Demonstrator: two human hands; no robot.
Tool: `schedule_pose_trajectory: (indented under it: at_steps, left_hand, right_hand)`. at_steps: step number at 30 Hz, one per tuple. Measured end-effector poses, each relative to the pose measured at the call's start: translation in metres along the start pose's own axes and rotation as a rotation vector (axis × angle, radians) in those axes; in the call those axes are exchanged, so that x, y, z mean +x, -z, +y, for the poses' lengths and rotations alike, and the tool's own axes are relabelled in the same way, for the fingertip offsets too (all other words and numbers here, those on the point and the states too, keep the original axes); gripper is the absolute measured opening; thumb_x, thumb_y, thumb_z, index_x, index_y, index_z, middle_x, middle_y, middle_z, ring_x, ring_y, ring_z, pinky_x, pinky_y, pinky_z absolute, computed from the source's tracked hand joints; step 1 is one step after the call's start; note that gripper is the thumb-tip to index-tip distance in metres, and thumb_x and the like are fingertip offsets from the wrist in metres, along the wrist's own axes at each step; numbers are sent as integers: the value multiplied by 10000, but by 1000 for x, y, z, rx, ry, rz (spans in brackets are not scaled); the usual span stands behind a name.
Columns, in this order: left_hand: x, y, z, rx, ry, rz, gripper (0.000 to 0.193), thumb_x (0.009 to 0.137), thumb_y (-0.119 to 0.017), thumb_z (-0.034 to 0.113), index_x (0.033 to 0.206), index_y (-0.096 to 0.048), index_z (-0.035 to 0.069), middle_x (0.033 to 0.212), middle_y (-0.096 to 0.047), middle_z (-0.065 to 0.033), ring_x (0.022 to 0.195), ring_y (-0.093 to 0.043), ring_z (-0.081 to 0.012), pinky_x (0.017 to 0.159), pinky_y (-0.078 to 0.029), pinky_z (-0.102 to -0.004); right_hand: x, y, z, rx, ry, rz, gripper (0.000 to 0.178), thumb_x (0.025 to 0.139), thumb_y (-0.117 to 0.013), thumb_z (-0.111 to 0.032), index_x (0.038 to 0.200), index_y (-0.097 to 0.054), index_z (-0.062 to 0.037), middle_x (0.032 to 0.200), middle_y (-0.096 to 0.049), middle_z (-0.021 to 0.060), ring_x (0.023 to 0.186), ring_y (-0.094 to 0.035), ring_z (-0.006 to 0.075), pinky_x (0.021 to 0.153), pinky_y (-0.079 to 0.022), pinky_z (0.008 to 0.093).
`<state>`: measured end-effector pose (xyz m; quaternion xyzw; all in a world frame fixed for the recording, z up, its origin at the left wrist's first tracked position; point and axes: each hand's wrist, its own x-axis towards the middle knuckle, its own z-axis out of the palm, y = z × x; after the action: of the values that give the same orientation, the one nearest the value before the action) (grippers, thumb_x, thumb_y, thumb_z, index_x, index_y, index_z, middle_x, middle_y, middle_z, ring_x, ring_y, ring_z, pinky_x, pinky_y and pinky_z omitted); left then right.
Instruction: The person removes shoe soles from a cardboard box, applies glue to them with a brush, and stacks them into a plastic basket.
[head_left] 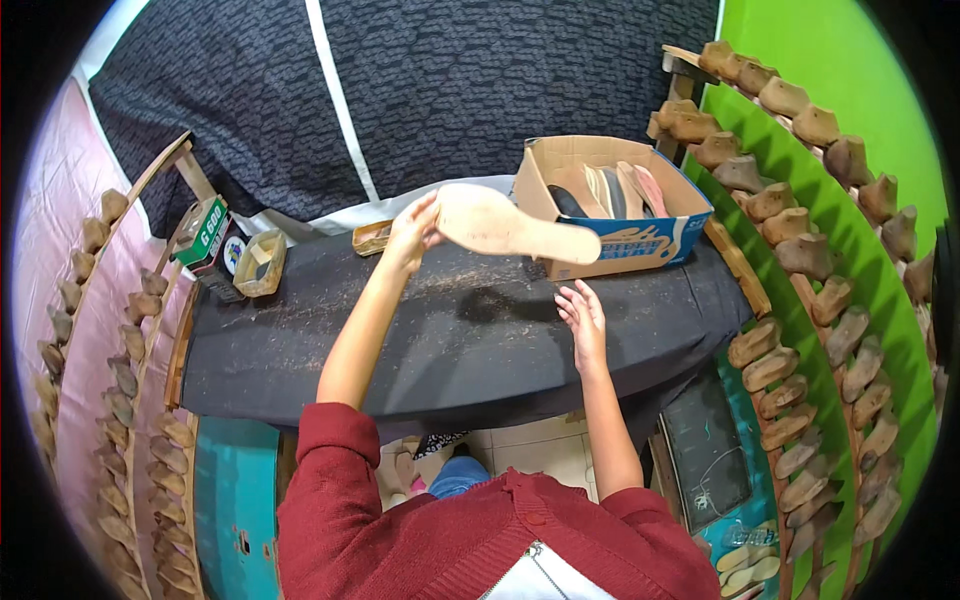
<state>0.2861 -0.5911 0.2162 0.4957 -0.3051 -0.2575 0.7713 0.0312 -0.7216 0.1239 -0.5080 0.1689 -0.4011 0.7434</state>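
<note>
A pale tan shoe insole [510,226] is held up over the table by my left hand [414,232], which grips its wide end. The narrow end points right, toward a cardboard box. Below that narrow end, my right hand [583,312] hangs in the air with its fingers apart and nothing in them. The open cardboard box [640,246], blue and brown, stands at the back right of the table. Several insoles [610,190] in beige, dark and pink stand upright inside it.
A black cloth covers the table [300,340], strewn with light crumbs. At the back left are a green and black can [212,250], a small basket [261,264] and a little wooden tray [372,238]. Racks of wooden shoe lasts [770,205] line both sides.
</note>
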Motion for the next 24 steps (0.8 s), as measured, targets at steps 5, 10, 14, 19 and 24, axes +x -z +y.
schedule_pose_trajectory:
  at_steps: [5,10,14,19,24]
  left_hand:
    - [-45,70,-29,-88,149,57,359,825,-526,213,1150,-461,76,1002,-576,-5,850,-565,-82,676,-468,-228]
    - [-78,128,-38,-215,103,88,376,839,-486,170,1170,-422,3,1060,-554,-73,910,-566,-117,717,-494,-232]
    - [-92,172,-25,-312,74,82,400,847,-451,151,1191,-370,-34,1102,-523,-114,942,-558,-158,762,-494,-245]
    - [-90,210,-15,-446,42,215,421,846,-457,216,1182,-391,-29,1112,-519,-115,997,-525,-183,839,-445,-294]
    - [-75,201,-6,-730,-68,190,551,859,-348,409,1193,-385,-27,1154,-481,-138,1072,-457,-248,928,-344,-368]
  right_hand:
    - [5,-28,7,67,-90,-43,377,872,-410,-196,1201,-362,-20,1024,-527,83,837,-557,139,681,-438,222]
    - [11,-58,30,38,-139,-109,316,873,-414,-181,1155,-438,-40,838,-558,17,651,-495,48,561,-414,184]
    - [12,-102,43,30,-190,-263,256,878,-423,-177,1054,-516,-18,770,-540,1,616,-476,50,550,-416,186]
    - [22,-150,63,11,-211,-258,238,879,-421,-173,1026,-518,-13,725,-519,-6,588,-458,56,518,-393,191]
    - [34,-174,102,79,-284,-270,222,877,-418,-155,1005,-497,9,712,-514,6,566,-443,60,492,-360,190]
